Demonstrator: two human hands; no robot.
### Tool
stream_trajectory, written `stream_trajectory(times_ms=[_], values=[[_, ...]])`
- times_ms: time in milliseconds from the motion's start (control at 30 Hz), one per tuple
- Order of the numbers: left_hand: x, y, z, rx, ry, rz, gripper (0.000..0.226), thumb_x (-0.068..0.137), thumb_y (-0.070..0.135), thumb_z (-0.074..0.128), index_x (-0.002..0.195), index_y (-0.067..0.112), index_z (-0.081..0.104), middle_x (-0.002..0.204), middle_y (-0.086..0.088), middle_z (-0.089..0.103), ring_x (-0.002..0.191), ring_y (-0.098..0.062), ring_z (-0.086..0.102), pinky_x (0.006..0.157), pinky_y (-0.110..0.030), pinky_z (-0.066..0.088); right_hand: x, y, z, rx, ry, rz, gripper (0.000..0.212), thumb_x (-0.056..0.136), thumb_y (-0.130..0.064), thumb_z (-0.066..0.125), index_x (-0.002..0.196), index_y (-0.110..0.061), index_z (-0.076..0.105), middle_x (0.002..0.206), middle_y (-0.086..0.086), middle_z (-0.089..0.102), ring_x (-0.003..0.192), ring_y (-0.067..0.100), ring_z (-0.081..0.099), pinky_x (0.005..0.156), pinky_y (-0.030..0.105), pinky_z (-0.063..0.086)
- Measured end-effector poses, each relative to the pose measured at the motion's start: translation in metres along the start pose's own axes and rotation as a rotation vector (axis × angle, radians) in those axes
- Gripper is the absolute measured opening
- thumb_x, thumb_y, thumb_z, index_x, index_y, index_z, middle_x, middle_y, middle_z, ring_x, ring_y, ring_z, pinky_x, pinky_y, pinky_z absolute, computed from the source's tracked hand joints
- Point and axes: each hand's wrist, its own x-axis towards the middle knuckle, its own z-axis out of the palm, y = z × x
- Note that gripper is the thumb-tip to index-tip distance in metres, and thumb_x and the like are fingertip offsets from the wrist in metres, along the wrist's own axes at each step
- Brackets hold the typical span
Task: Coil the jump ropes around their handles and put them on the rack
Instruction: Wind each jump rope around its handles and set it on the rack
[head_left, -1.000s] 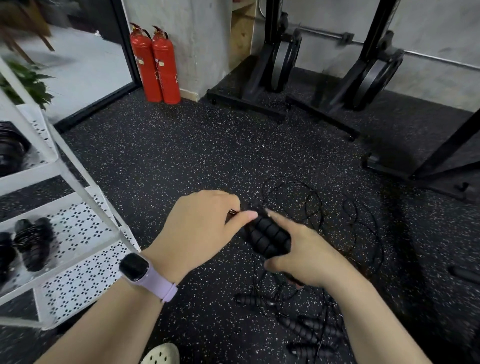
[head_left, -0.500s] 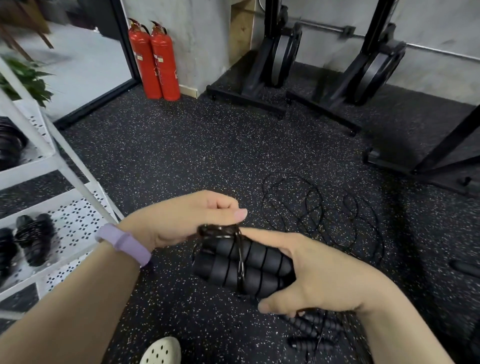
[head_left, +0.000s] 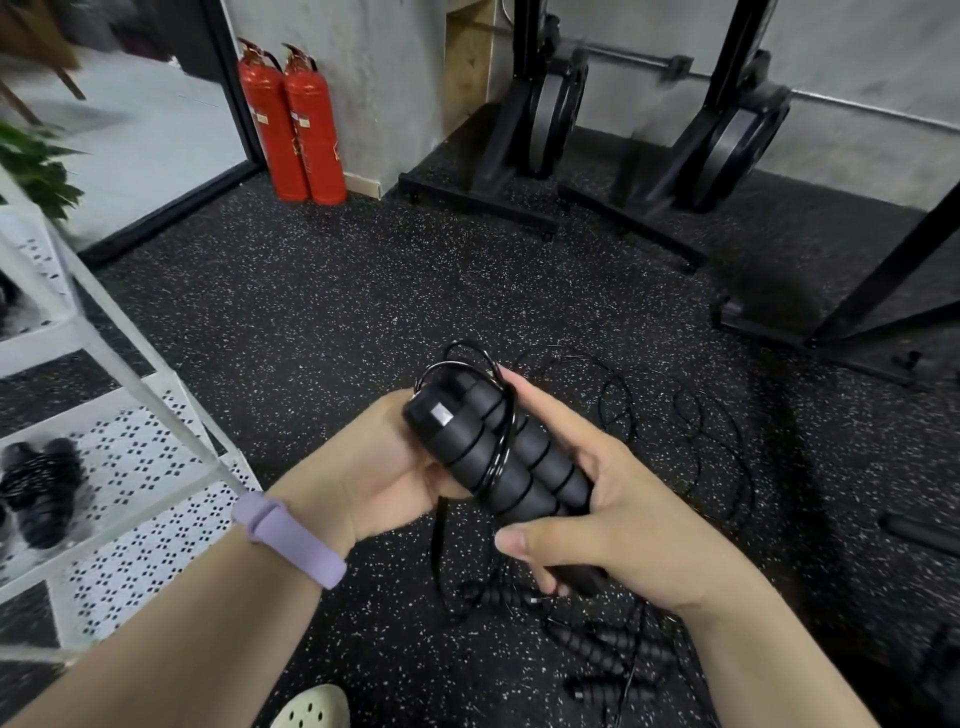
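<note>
Item: jump-rope handle pair, cord part-coiled, held at frame centre above the floor.

Right hand grasps the lower end of the paired foam handles, thumb curled across at 6 o'clock and fingers laid along the 3 o'clock side. Left hand cups the 9 o'clock side near the end caps; its fingertips are hidden behind the handles. A few turns of cord cross the middle, and a loose tail hangs toward 6 o'clock. Recommended handling: keep both handles parallel and pressed together, lay each turn snug beside the last, and pin the tail under the thumb so nothing unwinds. Rack at 9 o'clock holds a finished bundle. More uncoiled ropes lie on the floor at 5 o'clock.
</note>
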Motion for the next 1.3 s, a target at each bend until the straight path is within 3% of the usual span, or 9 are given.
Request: stream_trajectory(times_ms=[233,333,433,533,633,733,833,1133,1300], values=[[-0.005,0.002,0.0,-0.049,0.082,0.064,0.031,0.075,0.034,0.069,0.095,0.015,0.055,0.093,-0.011,0.035,0.097,-0.027,0.016,0.08,-0.042,0.012,0.011,0.006,0.011,0.048,-0.005,0.015,0.112,0.088,0.007,0.075,0.151,-0.068,0.02,0.121,0.02,0.072,0.066,0.028,0.064,0.065,0.04,0.055],[-0.007,0.004,0.003,-0.053,-0.018,0.072,0.027,0.074,0.037,0.069,0.087,0.014,0.063,0.097,-0.009,0.036,0.099,-0.027,0.015,0.081,-0.042,0.008,0.016,0.004,0.011,0.031,-0.02,0.002,0.105,0.088,0.01,0.073,0.156,-0.056,0.026,0.122,0.018,0.071,0.062,0.027,0.062,0.062,0.036,0.055],[-0.008,0.006,0.004,0.11,-0.096,0.095,0.034,0.094,0.023,0.05,0.097,-0.001,0.074,0.1,-0.021,0.061,0.088,-0.034,0.051,0.072,-0.048,0.024,0.017,0.004,0.01,0.066,-0.003,0.0,0.095,0.086,0.012,0.074,0.154,-0.043,0.038,0.115,0.021,0.072,0.057,0.024,0.06,0.057,0.034,0.054],[-0.01,0.009,0.0,0.121,-0.036,0.095,0.04,0.097,0.026,0.052,0.108,-0.011,0.059,0.103,-0.025,0.049,0.091,-0.037,0.037,0.073,-0.051,0.018,0.017,0.007,0.012,0.1,0.027,-0.026,0.089,0.085,0.012,0.074,0.151,-0.039,0.045,0.087,0.015,0.07,0.054,0.024,0.058,0.056,0.035,0.052],[-0.015,0.012,0.005,0.293,0.148,0.131,0.027,0.106,0.014,0.041,0.083,0.002,0.049,0.063,-0.017,0.04,0.055,-0.021,0.026,0.057,-0.038,0.015,0.018,0.004,0.011,0.174,0.065,-0.097,0.081,0.083,0.007,0.074,0.148,-0.035,0.051,0.081,0.014,0.065,0.052,0.023,0.055,0.052,0.031,0.05],[-0.017,0.017,0.013,0.574,0.275,0.196,0.044,0.11,0.036,0.036,0.077,0.013,0.053,0.056,0.0,0.046,0.048,-0.016,0.038,0.05,-0.031,0.032,0.016,0.0,0.001,0.216,0.173,-0.132,0.076,0.08,0.001,0.077,0.143,-0.037,0.056,0.088,0.016,0.063,0.051,0.024,0.053,0.051,0.032,0.048],[-0.016,0.015,0.001,0.842,0.341,0.141,0.045,0.105,0.053,0.037,0.09,0.017,0.06,0.067,0.005,0.06,0.06,-0.012,0.056,0.066,-0.029,0.049,0.014,0.0,-0.007,0.221,0.299,-0.128,0.072,0.078,-0.002,0.084,0.137,-0.037,0.061,0.085,0.012,0.062,0.054,0.025,0.052,0.049,0.033,0.045],[-0.018,0.011,-0.008,1.252,0.448,0.019,0.05,0.101,0.061,0.039,0.085,0.019,0.061,0.058,0.006,0.056,0.052,-0.013,0.048,0.059,-0.032,0.043,0.014,0.014,-0.023,0.092,0.705,-0.057,0.08,0.084,0.0,0.08,0.146,-0.042,0.052,0.084,0.004,0.075,0.054,0.026,0.058,0.051,0.034,0.053],[-0.025,0.019,-0.004,1.47,0.609,0.212,0.055,0.097,0.068,0.039,0.072,0.023,0.057,0.054,0.006,0.06,0.059,-0.014,0.065,0.066,-0.031,0.054,0.006,0.03,-0.05,-0.44,0.942,0.093,0.094,0.081,-0.012,0.085,0.155,-0.047,0.039,0.109,-0.017,0.072,0.077,0.014,0.068,0.077,0.035,0.059]])
